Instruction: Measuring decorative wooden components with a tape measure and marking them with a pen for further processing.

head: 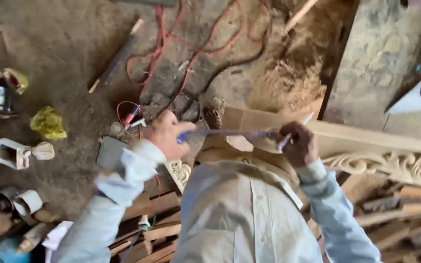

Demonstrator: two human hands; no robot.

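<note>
— Gripping what, over there?

— Left hand closing fingers around one end of a thin, flat purple strip, blurred; right hand pinching the other end, plus a slim pale stick. Strip stretching level between both, above a carved wooden rail.

— Looking like what, that rail?

— Pale raw timber, scrolling leaf relief along the face, smooth flat top edge. Lying on a rough stack of planks.

— Crowding in around it?

— Red cables looping over dusty ground, sawdust heap beyond, crumpled yellow bag well apart to the side, white hollow block near it. Light-blue sleeves and shirt covering much of the near rail.
</note>
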